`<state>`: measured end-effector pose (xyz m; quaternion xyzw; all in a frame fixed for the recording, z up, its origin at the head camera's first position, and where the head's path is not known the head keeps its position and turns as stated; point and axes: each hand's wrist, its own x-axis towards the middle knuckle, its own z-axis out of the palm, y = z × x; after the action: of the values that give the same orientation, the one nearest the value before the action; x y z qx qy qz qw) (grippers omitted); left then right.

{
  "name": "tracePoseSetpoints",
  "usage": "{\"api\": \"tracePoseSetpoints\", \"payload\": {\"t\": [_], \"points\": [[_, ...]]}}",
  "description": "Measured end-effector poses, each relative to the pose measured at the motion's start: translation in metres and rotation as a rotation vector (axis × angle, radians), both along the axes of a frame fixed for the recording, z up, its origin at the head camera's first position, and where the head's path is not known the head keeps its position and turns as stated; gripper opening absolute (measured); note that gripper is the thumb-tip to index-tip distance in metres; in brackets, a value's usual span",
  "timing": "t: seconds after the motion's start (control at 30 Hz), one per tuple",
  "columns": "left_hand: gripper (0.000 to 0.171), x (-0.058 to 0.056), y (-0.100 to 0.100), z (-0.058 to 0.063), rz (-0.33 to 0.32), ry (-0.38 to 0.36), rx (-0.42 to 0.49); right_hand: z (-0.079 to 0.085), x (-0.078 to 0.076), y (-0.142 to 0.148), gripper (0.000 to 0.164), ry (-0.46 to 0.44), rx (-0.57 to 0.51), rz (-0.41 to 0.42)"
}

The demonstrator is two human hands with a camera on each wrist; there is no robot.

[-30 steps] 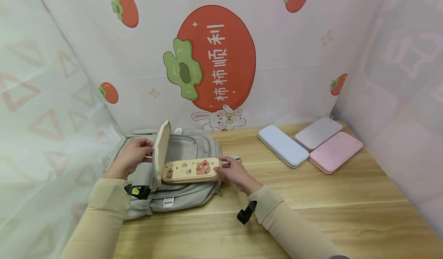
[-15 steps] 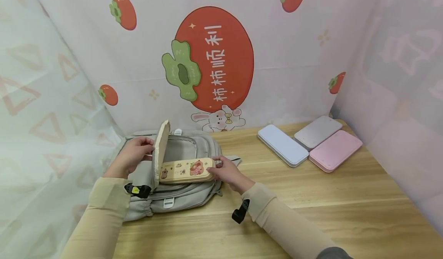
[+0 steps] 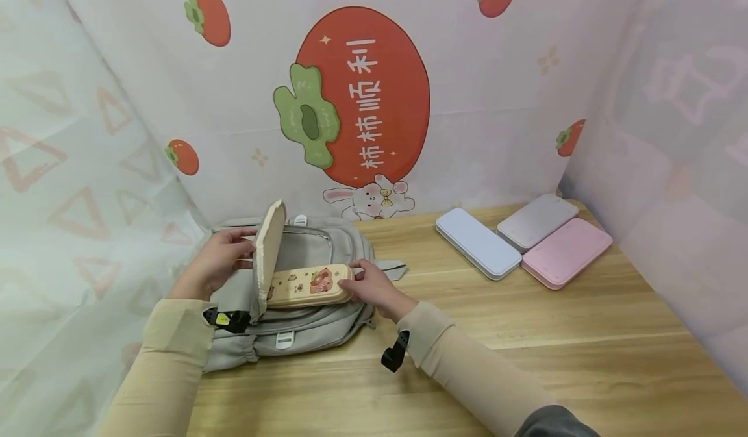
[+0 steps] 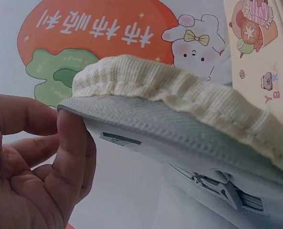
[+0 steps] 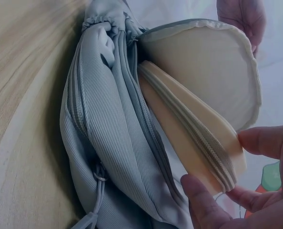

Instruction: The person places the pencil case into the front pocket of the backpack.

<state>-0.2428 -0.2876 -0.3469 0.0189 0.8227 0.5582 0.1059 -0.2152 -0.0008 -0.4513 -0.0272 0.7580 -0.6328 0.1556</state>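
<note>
A grey backpack (image 3: 315, 336) lies on the table, its front pocket unzipped. My left hand (image 3: 221, 263) pinches the edge of the raised pocket flap (image 3: 270, 245), whose cream lining faces right. In the left wrist view, thumb and fingers (image 4: 72, 152) meet at the flap's zippered rim. My right hand (image 3: 376, 286) grips the right end of a cream pencil case (image 3: 310, 286) with bear stickers. The case's left end is inside the pocket, hidden behind the flap. From the right wrist, the case's zipper side (image 5: 194, 129) shows, slanting into the pocket mouth.
At the back right of the wooden table (image 3: 467, 359) lie a pale blue case (image 3: 479, 243), a grey case (image 3: 537, 221) and a pink case (image 3: 567, 253). A printed cloth wall (image 3: 467, 151) stands behind, with cloth sides left and right. A strap (image 3: 393, 269) sticks out from the backpack's right.
My right hand has moved left, sliding the pencil case farther into the pocket behind the flap. The left hand and flap have shifted slightly left, still held up.
</note>
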Motion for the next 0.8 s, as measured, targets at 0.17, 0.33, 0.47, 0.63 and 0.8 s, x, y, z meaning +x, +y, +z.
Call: {"api": "tracePoseSetpoints", "payload": {"t": [0.17,0.33,0.47,0.63,0.8], "points": [[0.053,-0.001,-0.002,0.002,-0.008,-0.002,0.032,0.000,-0.001,-0.004,0.049,-0.007,-0.017,-0.003],[0.052,-0.001,-0.003,0.000,-0.009,0.006,0.052,0.000,-0.003,-0.008,0.047,-0.014,-0.018,0.005],[0.051,-0.001,-0.001,-0.001,0.003,0.008,0.067,0.000,-0.004,-0.010,0.044,-0.013,-0.004,0.020],[0.051,0.001,0.001,0.000,0.019,0.011,0.092,-0.001,-0.004,-0.014,0.044,-0.007,0.030,0.039],[0.050,0.002,0.003,0.003,0.016,0.021,0.108,0.002,-0.005,-0.019,0.045,0.000,0.048,0.035]]}}
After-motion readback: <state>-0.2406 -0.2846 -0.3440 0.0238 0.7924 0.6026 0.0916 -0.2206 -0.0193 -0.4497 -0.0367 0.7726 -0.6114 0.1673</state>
